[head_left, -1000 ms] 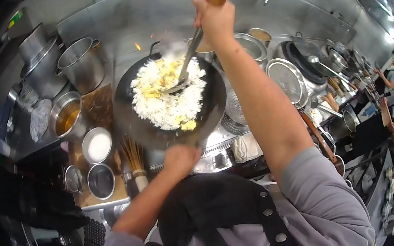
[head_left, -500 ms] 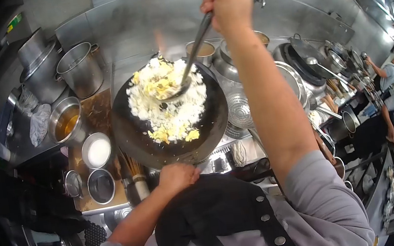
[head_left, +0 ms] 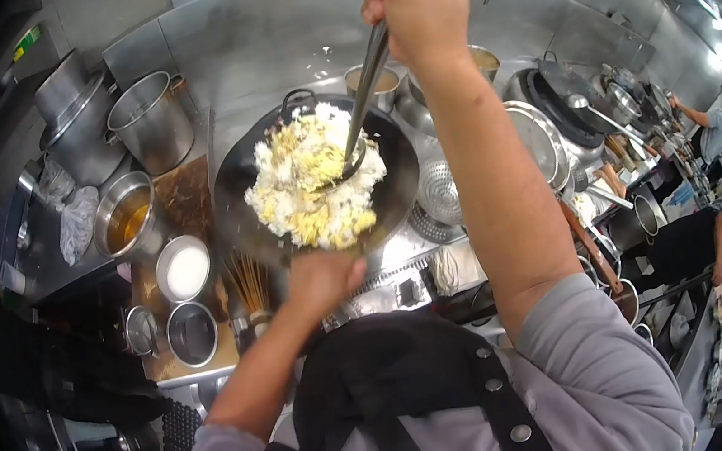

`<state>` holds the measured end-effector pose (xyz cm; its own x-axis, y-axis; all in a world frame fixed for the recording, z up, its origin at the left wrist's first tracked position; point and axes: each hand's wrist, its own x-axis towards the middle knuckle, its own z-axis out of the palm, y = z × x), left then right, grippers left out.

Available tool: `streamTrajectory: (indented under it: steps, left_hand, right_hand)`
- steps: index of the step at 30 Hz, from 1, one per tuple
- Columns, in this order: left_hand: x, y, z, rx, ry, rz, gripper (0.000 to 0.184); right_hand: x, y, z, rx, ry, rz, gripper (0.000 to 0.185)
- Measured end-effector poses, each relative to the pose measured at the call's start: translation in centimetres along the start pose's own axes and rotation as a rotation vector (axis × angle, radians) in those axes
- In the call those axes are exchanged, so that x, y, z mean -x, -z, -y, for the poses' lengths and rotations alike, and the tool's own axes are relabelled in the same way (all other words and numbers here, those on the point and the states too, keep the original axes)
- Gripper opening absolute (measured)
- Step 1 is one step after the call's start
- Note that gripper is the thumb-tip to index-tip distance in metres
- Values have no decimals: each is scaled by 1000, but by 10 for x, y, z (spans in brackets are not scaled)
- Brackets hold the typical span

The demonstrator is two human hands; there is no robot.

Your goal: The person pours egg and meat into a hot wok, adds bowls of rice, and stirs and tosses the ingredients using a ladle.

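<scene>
A dark wok (head_left: 240, 209) holds white rice mixed with yellow egg (head_left: 318, 176). High above its right side, my right hand (head_left: 424, 7) is wrapped round the wooden handle of a long metal ladle (head_left: 368, 83), whose bowl rests in the rice. My left hand (head_left: 325, 282), slightly blurred, is closed on the wok's near rim; whatever lies between hand and rim is hidden. A few grains are in the air beyond the wok's far handle.
Left of the wok are a tall pot (head_left: 152, 130), a pot of amber liquid (head_left: 125, 222), a bowl of white contents (head_left: 183, 269) and a bamboo brush (head_left: 250, 286). Strainers (head_left: 441, 192) and pans stand right. Two people (head_left: 718, 133) work at the far right.
The wok dropped toward me, then moved back away with my left hand. My right hand and the ladle handle have shifted up and right. The rice has been tossed and is more mixed with egg.
</scene>
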<state>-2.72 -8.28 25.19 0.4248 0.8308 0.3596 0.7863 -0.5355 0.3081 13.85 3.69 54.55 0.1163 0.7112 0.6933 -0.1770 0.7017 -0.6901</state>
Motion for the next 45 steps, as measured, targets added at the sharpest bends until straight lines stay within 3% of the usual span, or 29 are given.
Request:
streamTrajectory:
  steps: [2,3,5,6,9,11,13,16,20,23,25,28,29,31,34,35,36,37,39,40,42,45]
  left_hand:
    - [-32,-9,13,-10,-13,-111,45]
    - [-32,-26,15,-32,31,-136,42]
    - [-8,-48,14,-49,48,-114,42]
    - [9,-55,10,-66,61,-82,41]
    - [58,-38,-7,112,-44,110,42]
    - [24,-10,-3,31,-64,7,41]
    - [-12,2,7,-42,-55,-74,42]
    - [-31,-24,14,-10,-32,-169,40]
    - [35,-54,1,9,1,-122,42]
    - [37,-18,-3,-10,-92,2,41]
    - [-6,-6,15,-71,-17,35,41]
    - [-37,-37,32,-8,-8,-201,42]
    - [-31,-37,27,-5,-12,-206,42]
    - [-5,-38,6,-74,57,-37,41]
    - [30,-31,-3,28,-75,17,39]
    - [21,-22,-3,-19,-24,39,41]
    - [6,-24,9,-113,5,58,40]
    - [-14,-23,17,-100,130,136,39]
    - [-39,-42,47,0,14,-249,40]
    - [-53,-42,55,3,13,-281,37]
    - [-65,-52,67,40,13,-268,41]
    - [-63,-55,69,88,-23,-355,42]
  right_hand:
    - [26,-8,-54,276,77,-29,21]
    - [40,-11,-83,152,44,-87,19]
    - [18,-2,-95,230,43,-116,19]
    - [1,6,-98,310,34,-154,19]
    - [-25,7,-28,71,32,-126,21]
    - [-19,0,-1,-100,1,-56,22]
    - [-3,-4,2,205,177,13,20]
    - [42,-19,-92,169,186,-139,19]
    - [-8,4,-85,347,95,-135,20]
    - [-29,-4,-13,84,1,-111,20]
    - [-12,-6,-4,76,178,14,20]
    - [43,-16,-84,275,131,-93,21]
    - [37,-10,-92,279,137,-92,21]
    - [5,5,-101,151,-53,-86,20]
    - [-38,6,-21,187,202,-195,22]
    - [-51,8,4,250,283,-219,23]
    - [-68,19,30,177,238,-83,25]
    - [-73,15,53,9,182,-129,25]
    - [-70,-1,96,-19,460,-161,25]
    - [-69,4,95,-31,452,-144,25]
    - [-69,21,82,-130,509,222,23]
    - [-34,30,-41,274,142,20,18]
